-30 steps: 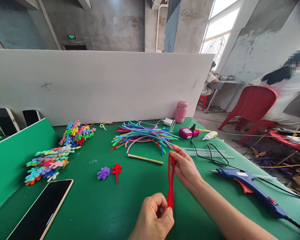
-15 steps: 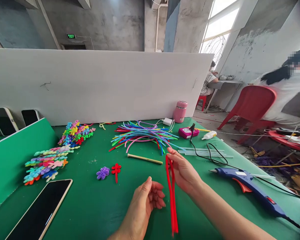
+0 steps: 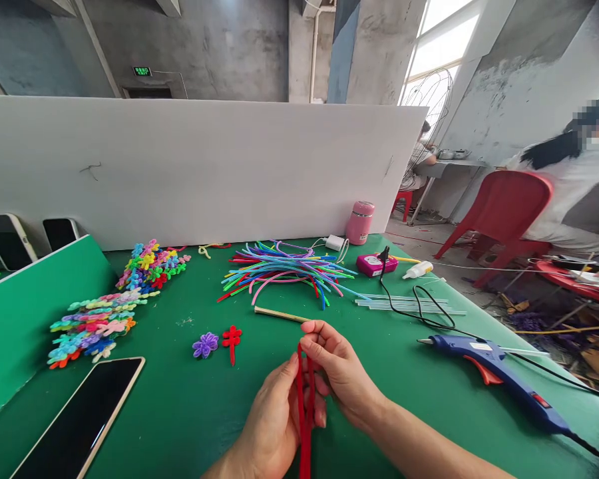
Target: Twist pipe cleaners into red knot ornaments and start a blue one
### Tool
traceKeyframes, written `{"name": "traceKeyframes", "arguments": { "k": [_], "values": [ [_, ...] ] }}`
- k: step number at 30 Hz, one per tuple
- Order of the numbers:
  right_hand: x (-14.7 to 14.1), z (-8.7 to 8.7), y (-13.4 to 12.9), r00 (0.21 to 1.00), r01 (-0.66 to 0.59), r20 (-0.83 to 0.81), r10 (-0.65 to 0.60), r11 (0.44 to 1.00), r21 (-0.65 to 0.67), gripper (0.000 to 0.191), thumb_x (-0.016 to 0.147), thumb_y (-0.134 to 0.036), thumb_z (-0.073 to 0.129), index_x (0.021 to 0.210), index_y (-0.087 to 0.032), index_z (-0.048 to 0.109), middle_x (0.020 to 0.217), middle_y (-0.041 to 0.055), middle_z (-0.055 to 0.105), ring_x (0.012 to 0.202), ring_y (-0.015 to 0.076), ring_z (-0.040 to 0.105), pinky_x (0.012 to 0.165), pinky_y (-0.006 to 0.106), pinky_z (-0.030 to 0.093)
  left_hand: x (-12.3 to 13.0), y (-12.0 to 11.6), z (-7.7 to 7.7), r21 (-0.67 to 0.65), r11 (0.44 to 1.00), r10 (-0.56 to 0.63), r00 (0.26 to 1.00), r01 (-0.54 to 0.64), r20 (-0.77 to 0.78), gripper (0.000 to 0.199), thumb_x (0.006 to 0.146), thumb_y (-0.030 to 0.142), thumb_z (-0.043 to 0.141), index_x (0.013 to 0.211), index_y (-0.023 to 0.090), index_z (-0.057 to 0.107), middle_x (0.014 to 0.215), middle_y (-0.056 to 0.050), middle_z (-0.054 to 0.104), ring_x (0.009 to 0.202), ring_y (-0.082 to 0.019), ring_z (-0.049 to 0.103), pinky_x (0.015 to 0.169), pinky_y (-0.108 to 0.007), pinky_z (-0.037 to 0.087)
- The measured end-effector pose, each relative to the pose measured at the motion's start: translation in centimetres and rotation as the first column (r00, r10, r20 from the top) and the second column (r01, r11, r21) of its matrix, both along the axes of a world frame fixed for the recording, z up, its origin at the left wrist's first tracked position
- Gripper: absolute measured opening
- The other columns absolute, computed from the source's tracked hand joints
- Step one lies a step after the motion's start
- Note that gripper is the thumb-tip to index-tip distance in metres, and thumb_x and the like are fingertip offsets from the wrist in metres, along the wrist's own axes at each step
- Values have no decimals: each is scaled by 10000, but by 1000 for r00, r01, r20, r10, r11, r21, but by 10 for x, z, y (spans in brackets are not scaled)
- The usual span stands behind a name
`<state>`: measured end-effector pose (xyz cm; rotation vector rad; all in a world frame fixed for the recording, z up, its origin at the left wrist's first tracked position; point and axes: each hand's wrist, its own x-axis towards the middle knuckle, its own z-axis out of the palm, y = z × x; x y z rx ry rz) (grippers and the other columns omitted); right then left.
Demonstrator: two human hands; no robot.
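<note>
A folded red pipe cleaner (image 3: 305, 432) hangs upright in front of me, its bend at the top and both lengths side by side. My right hand (image 3: 347, 372) pinches it near the bend, thumb against forefinger. Around its upper part closes my left hand (image 3: 274, 412), the thumb touching the left strand and the curled fingers behind. A red pipe-cleaner piece with loops and a stem (image 3: 232, 342) lies beyond the hands to the left, beside a purple pipe-cleaner flower (image 3: 205, 345). A thin tan stick (image 3: 279, 314) lies just past my right fingertips.
Loose coloured pipe cleaners (image 3: 284, 269) are heaped at the back. Finished flowers (image 3: 100, 319) stand in piles at left, near a phone (image 3: 80, 419). A blue glue gun (image 3: 499, 372), its cord and clear glue sticks (image 3: 404, 303) occupy the right. A white board (image 3: 204, 173) borders the table.
My right hand has moved left and down with the red pipe cleaner, bringing it to my left hand. The left fingers have closed about it.
</note>
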<state>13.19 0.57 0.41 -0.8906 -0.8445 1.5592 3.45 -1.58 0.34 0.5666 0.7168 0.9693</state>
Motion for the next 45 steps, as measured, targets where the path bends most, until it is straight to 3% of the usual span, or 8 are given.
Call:
{"name": "traceKeyframes", "arguments": {
  "k": [5,13,20,30,45],
  "values": [
    [-1,-3,0,998,47,-42,-45,998,37,237,664,-258,667,812,-165,507,571,-77,464,414,7,408,390,99,341,-2,2,-3,-1,1000,4,1000,-4,6,260,790,339,493,630,135,502,501,49,447,353,-25,300,396,-188,213],
    [-2,-1,-1,997,9,-77,-10,1000,-21,244,645,-287,667,804,-178,517,532,-70,485,378,45,436,379,148,320,-4,3,-1,14,1000,27,999,-26,-37,235,789,290,499,614,135,478,494,54,419,367,-16,241,393,-180,164],
    [0,-3,-1,991,-14,-135,-1,994,-111,240,673,-242,639,887,-143,597,750,35,636,524,59,507,527,161,401,-5,4,0,20,1000,9,1000,-8,-9,245,787,298,494,600,142,466,487,48,444,343,-13,257,389,-181,176],
    [1,-6,3,925,-155,-365,106,982,-108,298,599,-215,726,854,-148,589,676,-6,622,432,42,479,439,156,390,-8,5,4,45,998,-56,997,54,45,238,822,252,426,625,131,483,486,39,470,329,-10,265,412,-199,174],
    [0,-4,4,926,-131,-369,76,984,-124,292,558,-216,756,768,-154,562,593,-20,617,416,52,498,414,145,377,-7,2,7,80,993,-88,996,87,20,274,834,247,407,590,135,461,471,45,447,334,-18,251,424,-226,141]
  ]
}}
